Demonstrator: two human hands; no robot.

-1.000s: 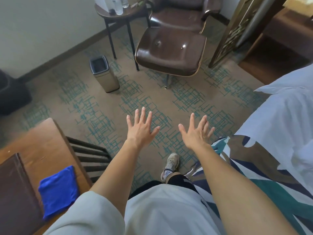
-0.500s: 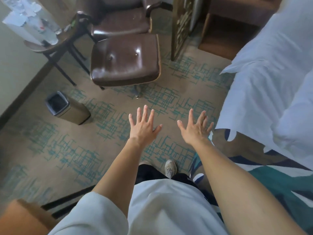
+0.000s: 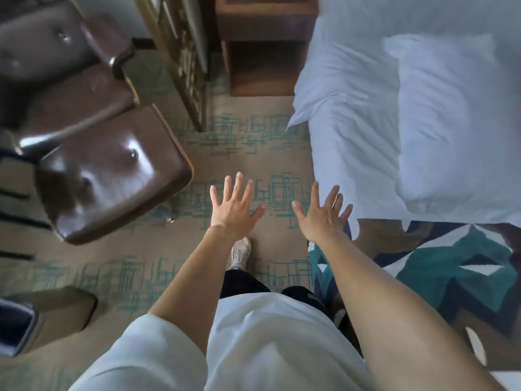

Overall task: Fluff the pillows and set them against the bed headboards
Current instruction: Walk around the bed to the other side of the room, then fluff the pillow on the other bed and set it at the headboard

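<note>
A white pillow (image 3: 451, 122) lies flat on the white bed (image 3: 346, 114) at the right, up from the patterned bed runner (image 3: 451, 266). A second pillow's corner (image 3: 303, 114) sticks out over the bed's left edge. My left hand (image 3: 232, 207) is stretched out over the carpet, fingers spread, holding nothing. Beside it my right hand (image 3: 324, 215) is spread the same way, at the bed's near edge and well short of the pillow. The headboard is out of view.
A brown leather footstool (image 3: 112, 176) and armchair (image 3: 56, 66) stand at the left. A wooden nightstand (image 3: 262, 52) sits beside the bed at the top. A slatted screen (image 3: 180, 57) stands between chair and nightstand. A metal bin (image 3: 42, 317) is at the lower left.
The view has swung right: the desk and side table have left the frame, and the bed and pillow now fill the right side. Both hands stay spread and empty.
</note>
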